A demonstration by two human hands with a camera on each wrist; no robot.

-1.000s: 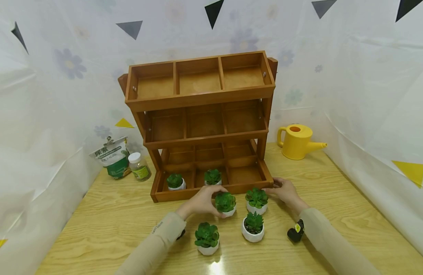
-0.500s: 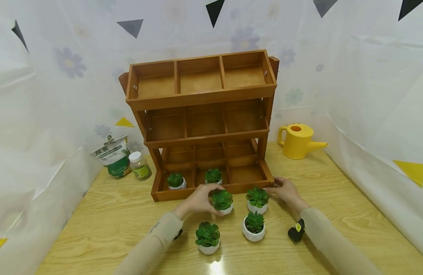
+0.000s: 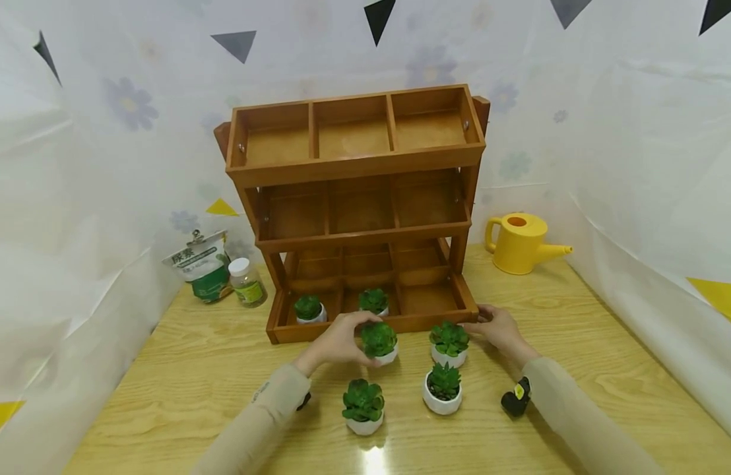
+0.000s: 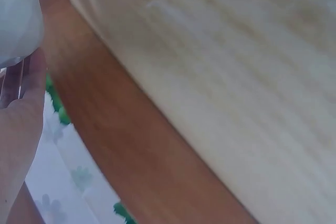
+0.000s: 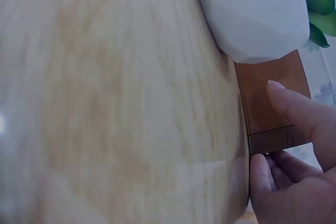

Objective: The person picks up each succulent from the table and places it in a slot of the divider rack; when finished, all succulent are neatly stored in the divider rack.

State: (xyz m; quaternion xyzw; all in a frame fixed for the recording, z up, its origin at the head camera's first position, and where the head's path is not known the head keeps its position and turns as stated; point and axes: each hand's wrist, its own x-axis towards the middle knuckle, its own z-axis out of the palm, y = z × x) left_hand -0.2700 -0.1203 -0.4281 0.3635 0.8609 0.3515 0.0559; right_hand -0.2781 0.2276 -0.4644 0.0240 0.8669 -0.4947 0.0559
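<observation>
My left hand [image 3: 337, 340] holds a small potted succulent [image 3: 379, 340] just in front of the wooden plant shelf [image 3: 356, 173], thumb and fingers around its white pot [image 4: 20, 22]. In the right wrist view, my right hand [image 5: 299, 182] pinches the front right corner of the bottom tier, its thumb on the front board [image 5: 275, 90] and fingers against the end. Beside that hand stands another potted succulent [image 3: 449, 346]. Two more succulents stand nearer me, one in the middle [image 3: 364, 406] and one to its right [image 3: 443, 390].
On the bottom tier, one succulent [image 3: 309, 310] sits in the left compartment and another [image 3: 374, 302] in the middle one. A yellow watering can [image 3: 520, 244] stands at right. A clipped bag [image 3: 205, 267] and a white-capped jar [image 3: 247, 284] stand at left.
My left hand has shifted slightly left and toward the shelf with the succulent. The right hand has stayed at the shelf corner. The head view has turned a little.
</observation>
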